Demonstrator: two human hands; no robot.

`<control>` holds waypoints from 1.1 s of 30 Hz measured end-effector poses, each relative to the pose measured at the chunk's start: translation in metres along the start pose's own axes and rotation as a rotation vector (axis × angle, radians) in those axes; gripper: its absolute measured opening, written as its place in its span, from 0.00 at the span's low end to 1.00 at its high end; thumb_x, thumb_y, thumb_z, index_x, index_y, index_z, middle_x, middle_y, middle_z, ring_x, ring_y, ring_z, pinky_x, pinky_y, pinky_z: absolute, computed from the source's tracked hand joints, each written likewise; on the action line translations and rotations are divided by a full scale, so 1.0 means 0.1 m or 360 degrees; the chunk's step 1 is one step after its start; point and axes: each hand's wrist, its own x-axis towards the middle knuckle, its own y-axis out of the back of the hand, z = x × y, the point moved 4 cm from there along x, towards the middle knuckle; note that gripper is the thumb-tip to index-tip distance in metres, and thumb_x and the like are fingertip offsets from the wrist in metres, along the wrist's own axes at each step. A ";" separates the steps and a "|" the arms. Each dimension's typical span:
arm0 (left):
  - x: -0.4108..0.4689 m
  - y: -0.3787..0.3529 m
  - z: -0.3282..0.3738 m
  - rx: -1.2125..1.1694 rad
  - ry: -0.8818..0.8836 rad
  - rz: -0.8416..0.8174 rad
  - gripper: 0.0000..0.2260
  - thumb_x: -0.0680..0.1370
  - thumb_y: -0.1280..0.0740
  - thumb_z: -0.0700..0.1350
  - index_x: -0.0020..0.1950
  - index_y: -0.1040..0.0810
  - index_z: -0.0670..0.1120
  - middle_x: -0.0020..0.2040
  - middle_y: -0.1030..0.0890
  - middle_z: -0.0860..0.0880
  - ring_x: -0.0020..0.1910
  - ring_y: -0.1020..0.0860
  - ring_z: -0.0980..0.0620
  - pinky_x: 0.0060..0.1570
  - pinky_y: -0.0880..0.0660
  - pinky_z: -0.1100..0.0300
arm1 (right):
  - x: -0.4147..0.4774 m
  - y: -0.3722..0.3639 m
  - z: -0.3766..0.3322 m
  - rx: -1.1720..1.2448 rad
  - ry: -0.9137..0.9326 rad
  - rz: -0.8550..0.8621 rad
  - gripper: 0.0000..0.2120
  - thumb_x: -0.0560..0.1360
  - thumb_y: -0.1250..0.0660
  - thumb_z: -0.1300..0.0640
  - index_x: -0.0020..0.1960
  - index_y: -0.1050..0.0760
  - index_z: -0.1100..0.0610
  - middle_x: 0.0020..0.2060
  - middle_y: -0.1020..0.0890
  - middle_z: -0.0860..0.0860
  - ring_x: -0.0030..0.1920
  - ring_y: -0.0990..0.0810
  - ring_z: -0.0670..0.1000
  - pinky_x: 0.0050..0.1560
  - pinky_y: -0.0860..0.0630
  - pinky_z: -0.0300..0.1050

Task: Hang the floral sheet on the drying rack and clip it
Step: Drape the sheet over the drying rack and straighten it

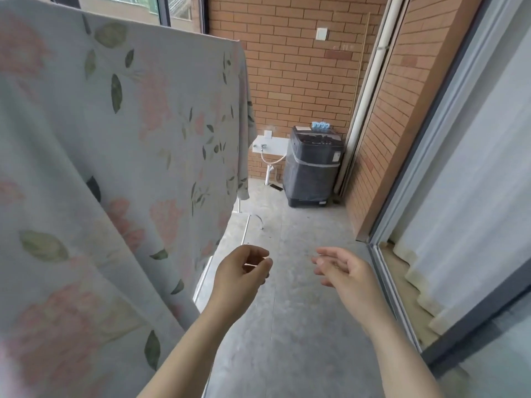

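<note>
The floral sheet, pale with pink flowers and green leaves, hangs over the drying rack and fills the left half of the view. Only the rack's white base bar and part of a leg show below the cloth. My left hand hovers just right of the sheet's lower edge, fingers loosely curled, holding nothing. My right hand is out in front over the floor, fingers relaxed and empty. A cluster of blue clips lies on top of the washing machine at the far wall.
A grey concrete floor runs ahead to a brick wall with a tap and hose. A sliding door frame and white curtain line the right side. Windows stand behind the sheet.
</note>
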 end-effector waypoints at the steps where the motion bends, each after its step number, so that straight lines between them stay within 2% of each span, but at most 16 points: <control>1: 0.14 -0.05 -0.03 0.0000 0.0014 -0.0032 0.03 0.76 0.32 0.41 0.48 0.21 0.48 0.43 0.18 0.49 0.41 0.18 0.50 0.44 0.19 0.56 | 0.12 0.00 0.03 -0.0004 -0.0016 0.0007 0.09 0.76 0.33 0.61 0.53 0.21 0.50 0.46 0.15 0.50 0.47 0.17 0.48 0.46 0.20 0.42; 3: 0.39 -0.16 -0.09 0.0000 0.0048 -0.0068 0.03 0.76 0.32 0.41 0.48 0.21 0.48 0.43 0.18 0.48 0.40 0.18 0.51 0.42 0.20 0.60 | 0.36 0.02 0.12 0.0005 -0.0069 0.0014 0.09 0.76 0.33 0.62 0.53 0.21 0.50 0.46 0.15 0.50 0.48 0.17 0.48 0.45 0.20 0.40; 6: 0.84 -0.41 -0.15 0.0014 0.0095 -0.0112 0.03 0.76 0.32 0.42 0.49 0.21 0.47 0.44 0.18 0.48 0.41 0.18 0.51 0.34 0.25 0.69 | 0.81 0.15 0.29 0.0040 -0.0112 0.0081 0.09 0.76 0.33 0.63 0.52 0.21 0.50 0.46 0.15 0.51 0.47 0.17 0.48 0.43 0.20 0.38; 11: 1.67 -0.90 -0.15 -0.0002 0.0112 -0.0144 0.03 0.76 0.32 0.41 0.49 0.20 0.47 0.44 0.19 0.49 0.42 0.18 0.50 0.45 0.19 0.59 | 1.66 0.43 0.54 0.0031 -0.0134 0.0129 0.08 0.77 0.34 0.62 0.51 0.21 0.50 0.46 0.15 0.52 0.47 0.17 0.49 0.43 0.20 0.39; 15: 2.39 -1.40 -0.02 0.0016 0.0121 -0.0154 0.03 0.76 0.32 0.41 0.49 0.20 0.47 0.43 0.19 0.48 0.42 0.18 0.49 0.46 0.19 0.58 | 2.47 0.76 0.61 0.0032 -0.0114 0.0129 0.09 0.77 0.33 0.60 0.50 0.22 0.47 0.46 0.16 0.50 0.47 0.17 0.48 0.45 0.20 0.41; 22: 3.53 -1.99 0.14 0.0008 0.0083 -0.0129 0.03 0.76 0.32 0.41 0.48 0.20 0.47 0.42 0.18 0.49 0.41 0.18 0.50 0.46 0.19 0.56 | 3.72 1.11 0.66 -0.0025 -0.0077 0.0120 0.08 0.77 0.34 0.60 0.53 0.21 0.50 0.46 0.16 0.48 0.47 0.17 0.47 0.47 0.19 0.44; 28: 4.67 -2.17 0.10 -0.0006 0.0034 -0.0102 0.03 0.76 0.32 0.42 0.49 0.20 0.48 0.43 0.18 0.49 0.41 0.18 0.51 0.46 0.19 0.58 | 4.86 1.06 0.78 -0.0066 -0.0075 0.0124 0.08 0.77 0.32 0.58 0.53 0.21 0.48 0.46 0.16 0.46 0.48 0.17 0.45 0.48 0.19 0.42; 33: 5.80 -2.19 0.08 -0.0013 0.0024 -0.0110 0.04 0.76 0.32 0.42 0.49 0.20 0.47 0.44 0.18 0.48 0.41 0.17 0.50 0.46 0.19 0.57 | 5.92 0.89 0.77 -0.0089 -0.0076 0.0155 0.08 0.76 0.32 0.57 0.54 0.21 0.49 0.46 0.16 0.46 0.48 0.18 0.44 0.43 0.20 0.34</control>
